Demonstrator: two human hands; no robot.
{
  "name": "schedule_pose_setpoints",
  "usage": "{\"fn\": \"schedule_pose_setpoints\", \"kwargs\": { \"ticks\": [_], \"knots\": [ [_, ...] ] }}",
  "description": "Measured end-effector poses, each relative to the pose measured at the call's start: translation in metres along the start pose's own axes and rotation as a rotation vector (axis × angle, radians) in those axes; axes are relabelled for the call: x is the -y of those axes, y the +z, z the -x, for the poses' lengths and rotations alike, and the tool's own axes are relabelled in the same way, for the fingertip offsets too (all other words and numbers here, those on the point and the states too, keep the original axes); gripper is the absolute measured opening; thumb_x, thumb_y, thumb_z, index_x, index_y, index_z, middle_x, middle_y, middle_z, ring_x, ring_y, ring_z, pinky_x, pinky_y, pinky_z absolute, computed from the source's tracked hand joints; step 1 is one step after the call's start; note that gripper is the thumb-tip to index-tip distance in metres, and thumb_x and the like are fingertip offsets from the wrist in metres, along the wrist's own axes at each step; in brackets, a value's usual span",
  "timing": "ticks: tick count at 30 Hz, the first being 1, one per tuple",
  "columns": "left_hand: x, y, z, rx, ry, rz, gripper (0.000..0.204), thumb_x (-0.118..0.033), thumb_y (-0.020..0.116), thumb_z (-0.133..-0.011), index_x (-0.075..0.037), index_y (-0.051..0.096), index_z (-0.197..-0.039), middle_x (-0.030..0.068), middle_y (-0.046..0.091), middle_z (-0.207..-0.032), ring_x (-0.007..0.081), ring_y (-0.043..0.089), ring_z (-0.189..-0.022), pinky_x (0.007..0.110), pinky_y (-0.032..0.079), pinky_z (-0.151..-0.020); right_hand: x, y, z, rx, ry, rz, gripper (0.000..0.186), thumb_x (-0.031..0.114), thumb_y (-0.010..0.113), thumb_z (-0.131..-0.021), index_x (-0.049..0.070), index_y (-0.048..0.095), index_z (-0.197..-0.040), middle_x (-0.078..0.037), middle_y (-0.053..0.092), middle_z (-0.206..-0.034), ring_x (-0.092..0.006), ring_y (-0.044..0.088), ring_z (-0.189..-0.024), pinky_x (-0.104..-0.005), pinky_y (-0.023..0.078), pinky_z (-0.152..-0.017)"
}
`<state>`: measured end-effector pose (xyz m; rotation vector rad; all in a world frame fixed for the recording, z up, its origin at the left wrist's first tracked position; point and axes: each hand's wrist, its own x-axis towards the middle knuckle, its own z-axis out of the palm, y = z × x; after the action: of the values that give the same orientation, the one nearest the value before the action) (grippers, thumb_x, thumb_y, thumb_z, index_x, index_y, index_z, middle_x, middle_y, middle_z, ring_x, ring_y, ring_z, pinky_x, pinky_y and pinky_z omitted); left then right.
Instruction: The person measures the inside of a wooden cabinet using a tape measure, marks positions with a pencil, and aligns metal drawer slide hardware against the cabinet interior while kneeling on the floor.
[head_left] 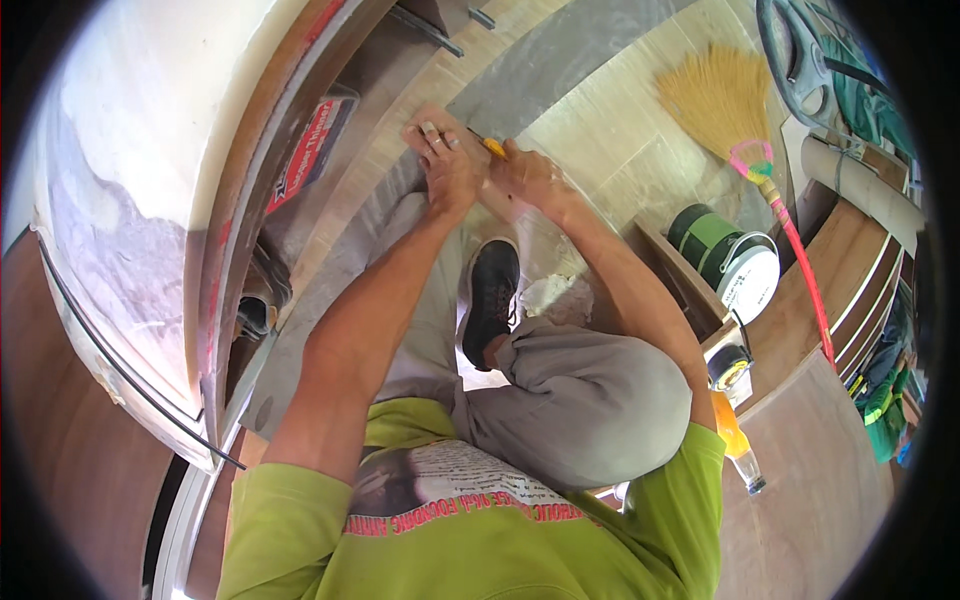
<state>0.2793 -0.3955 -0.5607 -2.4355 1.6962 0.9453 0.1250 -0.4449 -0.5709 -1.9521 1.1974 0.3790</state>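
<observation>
Right now, a slim yellow tool (pixel 495 148) sits in the right hand (pixel 528 177), which is closed around it with thumb and fingers, the dark tip poking out past the fingertips. The tool's long axis slants, and its tip points to the far left, toward the left hand (pixel 452 178). Beneath both hands lies a narrow pinkish-brown board (pixel 426 118), its length running from the far left to the near right, beyond the toe of the dark shoe (pixel 495 290); whether it rests flat on the floor (pixel 590 125) along its whole length, I can't tell. The left hand lies over the board's far end, fingers stretched out and pressed on its face, pale bands around a couple of them. To the left of the hands stands a can with a red label (pixel 308 150). Over on the right, well apart from the board, are a straw broom (pixel 718 100) with a reddish handle, a green-and-black bucket (pixel 700 238) and, nearer the person, a bottle with orange contents (pixel 733 437).
</observation>
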Motion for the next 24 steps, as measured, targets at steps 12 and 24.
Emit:
{"fn": "schedule_pose_setpoints", "kwargs": {
  "ticks": [12,24],
  "knots": [
    [-0.004,0.0,0.002,-0.04,0.03,-0.021,0.12,-0.034,0.092,-0.06,0.017,0.021,-0.143,0.0395,0.013,-0.149,0.0606,0.003,-0.141,0.062,0.013,-0.118,-0.022,0.001,0.061,-0.18,0.022,-0.028,0.047,0.034,0.047,-0.098,0.007,0.047,-0.136,-0.029,0.067,-0.083,-0.0493,0.066,-0.078,-0.0574,0.051,-0.072],
    [-0.01,-0.006,0.002,0.015,-0.019,0.0,0.12,-0.029,0.092,-0.061,0.011,0.017,-0.146,0.0367,0.011,-0.152,0.0572,0.005,-0.143,0.058,0.028,-0.115,-0.036,-0.001,0.078,-0.121,0.034,0.013,0.037,0.026,0.045,-0.099,0.003,0.049,-0.127,-0.027,0.068,-0.084,-0.0481,0.065,-0.078,-0.0578,0.051,-0.073]
  ]
}}
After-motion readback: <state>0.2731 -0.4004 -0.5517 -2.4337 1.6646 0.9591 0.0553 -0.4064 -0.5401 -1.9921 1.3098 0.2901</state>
